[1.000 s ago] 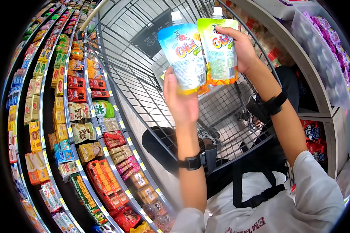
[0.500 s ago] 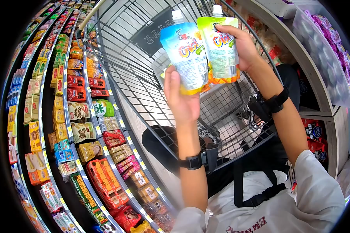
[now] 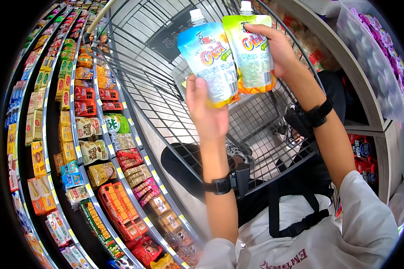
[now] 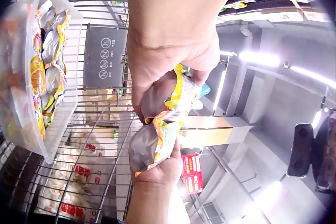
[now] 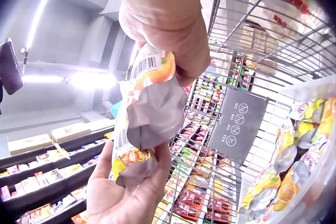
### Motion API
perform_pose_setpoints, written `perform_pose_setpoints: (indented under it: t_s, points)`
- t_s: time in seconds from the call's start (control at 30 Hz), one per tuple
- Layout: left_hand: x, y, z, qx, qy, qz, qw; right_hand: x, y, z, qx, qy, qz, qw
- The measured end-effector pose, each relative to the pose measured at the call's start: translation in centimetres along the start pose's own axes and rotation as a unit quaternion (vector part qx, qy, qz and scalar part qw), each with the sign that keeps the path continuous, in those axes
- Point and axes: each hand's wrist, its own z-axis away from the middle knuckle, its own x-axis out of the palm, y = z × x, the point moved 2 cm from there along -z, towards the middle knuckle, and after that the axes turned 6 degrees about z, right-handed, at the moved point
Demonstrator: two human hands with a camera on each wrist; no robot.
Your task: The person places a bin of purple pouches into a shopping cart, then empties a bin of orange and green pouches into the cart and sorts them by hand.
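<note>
My left hand [image 3: 207, 112] grips a blue spouted jelly pouch [image 3: 213, 74] by its lower left side, thumb on the front. A green spouted jelly pouch [image 3: 253, 58] is held by my right hand [image 3: 280, 54], its thumb across the upper front. Both pouches stand side by side with white caps up and printed panels facing me, their edges meeting. Grey gusseted bottoms of the blue pouch [image 4: 160, 95] and the green pouch [image 4: 144, 148] show in the left wrist view, fingers wrapped around them.
Below the pouches is a wire shopping cart [image 3: 179, 119]. A clear plastic bin [image 4: 73, 85] of similar pouches shows in the left wrist view. Snack shelves [image 3: 83, 157] line the left. On the right are a grey shelf unit [image 3: 393, 157] and a clear bin of purple packets [image 3: 381, 49].
Both pouches have shifted slightly left in the head view, and the shelves and cart have shifted a little too. Each hand keeps its hold.
</note>
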Motion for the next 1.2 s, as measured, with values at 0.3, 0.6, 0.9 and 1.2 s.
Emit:
perform_pose_setpoints:
  t_s: [0.3,0.6,0.9,1.2]
  points:
    - [-0.03,-0.15,0.18,-0.027,-0.016,0.028,0.999,0.5,-0.41,0.37,-0.009,0.031,0.024,0.999]
    - [-0.55,-0.37,0.03,-0.026,-0.025,0.014,0.999,0.36,-0.37,0.41,-0.002,0.056,0.063,0.996]
    - [0.17,-0.2,0.13,-0.025,-0.025,0.033,0.999,-0.35,-0.1,-0.1,0.005,0.045,0.049,0.998]
    - [0.17,-0.18,0.19,-0.025,-0.031,0.029,0.999,-0.22,-0.17,-0.01,0.013,0.037,0.043,0.998]
